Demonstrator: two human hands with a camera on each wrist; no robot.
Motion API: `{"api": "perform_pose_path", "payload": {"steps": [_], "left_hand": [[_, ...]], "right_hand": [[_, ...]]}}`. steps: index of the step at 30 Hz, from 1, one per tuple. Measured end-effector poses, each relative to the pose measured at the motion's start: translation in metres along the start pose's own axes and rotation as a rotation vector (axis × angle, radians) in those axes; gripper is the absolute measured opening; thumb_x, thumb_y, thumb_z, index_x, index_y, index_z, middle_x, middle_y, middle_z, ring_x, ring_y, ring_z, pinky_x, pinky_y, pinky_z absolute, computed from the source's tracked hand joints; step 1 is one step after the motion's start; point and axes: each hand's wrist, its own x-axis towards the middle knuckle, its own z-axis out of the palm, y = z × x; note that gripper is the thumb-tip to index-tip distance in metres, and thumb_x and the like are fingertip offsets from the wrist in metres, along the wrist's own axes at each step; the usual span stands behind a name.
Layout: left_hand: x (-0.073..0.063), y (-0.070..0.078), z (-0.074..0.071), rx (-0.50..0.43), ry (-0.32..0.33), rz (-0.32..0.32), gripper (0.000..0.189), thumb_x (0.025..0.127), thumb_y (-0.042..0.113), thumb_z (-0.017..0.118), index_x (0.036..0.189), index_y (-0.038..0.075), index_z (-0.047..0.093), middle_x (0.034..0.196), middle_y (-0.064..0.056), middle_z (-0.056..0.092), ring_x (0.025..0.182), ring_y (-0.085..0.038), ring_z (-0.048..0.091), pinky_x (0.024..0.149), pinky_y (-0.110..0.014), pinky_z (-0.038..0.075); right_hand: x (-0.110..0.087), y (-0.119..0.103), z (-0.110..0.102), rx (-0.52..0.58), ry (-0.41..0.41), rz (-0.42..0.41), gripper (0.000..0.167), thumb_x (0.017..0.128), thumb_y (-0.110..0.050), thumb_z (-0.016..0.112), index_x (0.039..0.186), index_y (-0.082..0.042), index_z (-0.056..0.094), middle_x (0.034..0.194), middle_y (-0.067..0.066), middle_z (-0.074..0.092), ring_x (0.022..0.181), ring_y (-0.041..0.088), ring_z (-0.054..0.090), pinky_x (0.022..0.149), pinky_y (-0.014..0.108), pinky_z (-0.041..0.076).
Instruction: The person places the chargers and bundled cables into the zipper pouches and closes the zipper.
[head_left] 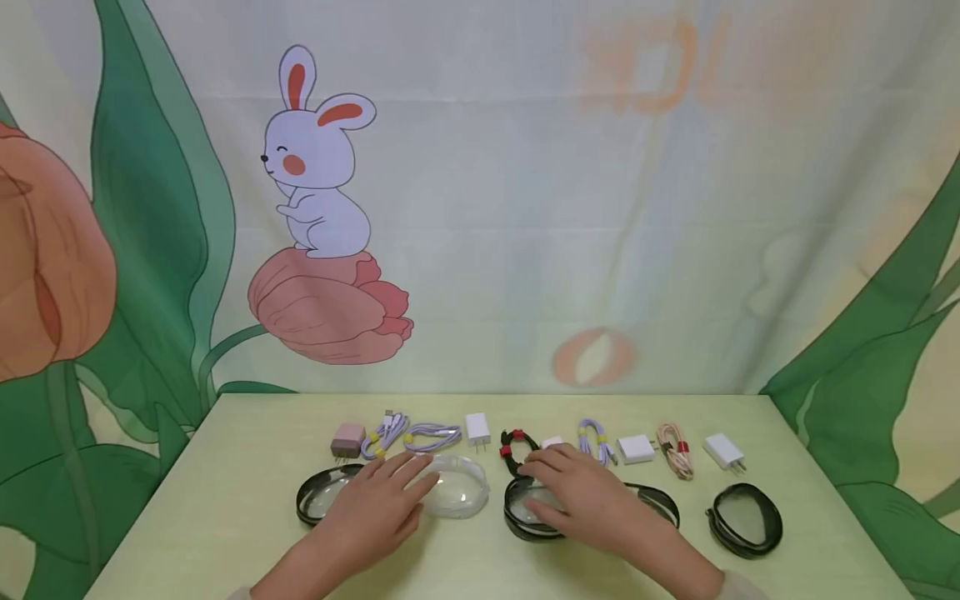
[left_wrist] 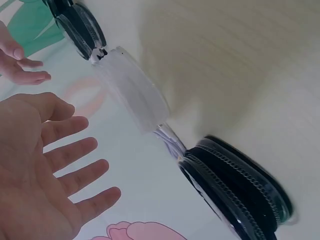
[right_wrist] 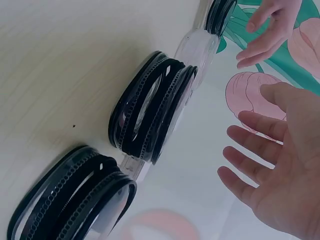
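Both hands hover apart over round zip pouches and hold nothing. My left hand (head_left: 375,504), its fingers spread, overlaps a black-trimmed pouch (head_left: 304,500) and reaches the edge of a clear-trimmed pouch (head_left: 459,487) in the head view. In the left wrist view, the palm (left_wrist: 35,170) shows bare, beside the clear pouch (left_wrist: 132,95). My right hand (head_left: 588,500) is spread over another black-trimmed pouch (head_left: 519,523); its wrist partly hides one more (head_left: 666,500). The right wrist view has a bare palm (right_wrist: 287,170) beside a black pouch (right_wrist: 150,107).
Behind the pouches runs a row: a pink charger (head_left: 348,440), purple cables (head_left: 433,434), white chargers (head_left: 477,428), a black cable (head_left: 514,450) with red ties and a pinkish cable (head_left: 675,450). Another black pouch (head_left: 745,521) lies at right. A printed curtain (head_left: 480,250) hangs behind the table.
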Motion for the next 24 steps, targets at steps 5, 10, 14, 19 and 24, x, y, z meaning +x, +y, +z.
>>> {"api": "perform_pose_path", "payload": {"steps": [5,10,14,19,24], "left_hand": [[-0.008,-0.002,0.002,0.003,-0.001,-0.012,0.035,0.096,0.024,0.066,0.129,0.015,0.067,0.141,-0.006,0.060,0.130,-0.030,0.055,0.104,-0.050,0.047],[-0.017,-0.004,0.005,0.007,0.010,-0.017,0.035,0.094,0.023,0.068,0.128,0.015,0.068,0.138,-0.006,0.061,0.127,-0.029,0.057,0.101,-0.048,0.049],[-0.024,-0.006,0.006,-0.043,-0.044,-0.060,0.037,0.095,0.023,0.068,0.131,0.015,0.067,0.140,-0.007,0.060,0.130,-0.031,0.055,0.102,-0.051,0.048],[-0.034,-0.015,0.004,-0.084,-0.100,-0.157,0.038,0.097,0.023,0.066,0.134,0.014,0.065,0.144,-0.007,0.057,0.133,-0.031,0.052,0.105,-0.054,0.045],[-0.045,-0.028,0.008,-0.064,-0.028,-0.205,0.034,0.094,0.020,0.070,0.127,0.014,0.067,0.139,-0.008,0.060,0.129,-0.031,0.054,0.102,-0.053,0.047]], "right_hand": [[0.001,-0.003,0.002,0.019,0.006,-0.005,0.032,0.100,-0.033,0.065,0.124,-0.012,0.068,0.124,0.000,0.065,0.120,0.020,0.057,0.103,0.042,0.048],[0.002,-0.005,0.006,0.023,0.028,-0.018,0.029,0.100,-0.029,0.066,0.120,-0.009,0.069,0.119,0.001,0.067,0.116,0.021,0.061,0.099,0.040,0.052],[0.003,-0.005,0.011,0.028,0.055,-0.028,0.027,0.100,-0.026,0.066,0.119,-0.007,0.070,0.117,0.003,0.068,0.112,0.021,0.064,0.096,0.038,0.054],[0.006,-0.007,0.013,0.048,0.047,-0.027,0.028,0.101,-0.025,0.064,0.122,-0.007,0.070,0.120,0.004,0.068,0.114,0.021,0.064,0.096,0.038,0.054],[0.009,-0.007,0.016,0.081,0.056,-0.051,0.025,0.101,-0.024,0.065,0.118,-0.007,0.072,0.118,0.003,0.068,0.111,0.021,0.064,0.095,0.037,0.054]]}}
